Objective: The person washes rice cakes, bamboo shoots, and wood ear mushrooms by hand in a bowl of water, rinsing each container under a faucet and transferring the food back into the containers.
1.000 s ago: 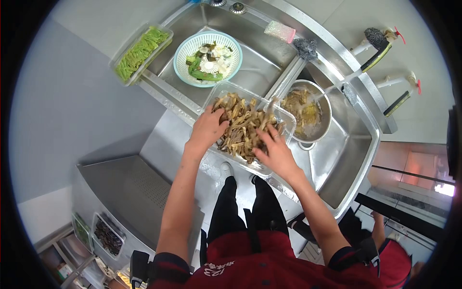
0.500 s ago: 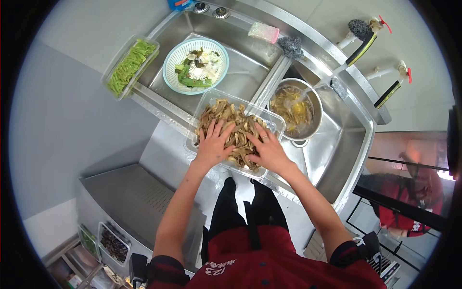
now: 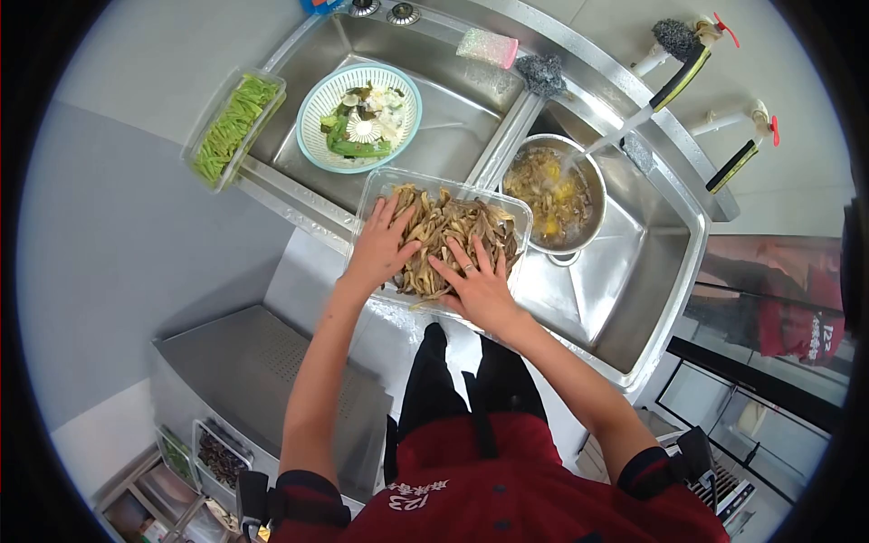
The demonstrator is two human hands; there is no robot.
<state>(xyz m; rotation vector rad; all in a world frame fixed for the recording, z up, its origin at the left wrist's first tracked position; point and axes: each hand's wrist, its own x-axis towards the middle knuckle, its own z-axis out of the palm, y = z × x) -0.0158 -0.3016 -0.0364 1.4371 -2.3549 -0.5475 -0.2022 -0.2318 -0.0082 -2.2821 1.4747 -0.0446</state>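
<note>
A clear plastic tray point(image 3: 369, 195) filled with brownish mushroom strips point(image 3: 444, 226) rests at the front rim of the sink. My left hand point(image 3: 378, 249) lies on the strips at the tray's left side, fingers spread. Lower and to the right, my right hand point(image 3: 484, 291), with a ring on one finger, presses on the strips with its fingers apart. Neither hand grips anything. To the right of the tray, a metal pot point(image 3: 601, 204) in the right basin holds similar pieces in water, and a stream runs into it from a hose.
The double sink point(image 3: 665, 271) has a blue-rimmed colander point(image 3: 312, 113) with vegetable scraps in its left basin. A container of green strips point(image 3: 237, 128) stands on the left edge. A sponge point(image 3: 487, 48) and steel wool point(image 3: 541, 74) lie along the back. Behind are black hoses point(image 3: 681, 80).
Both hands have shifted over the mushroom strips, the left toward the tray's left edge and the right a little leftward and down. The strips lie spread more evenly. The view has moved slightly.
</note>
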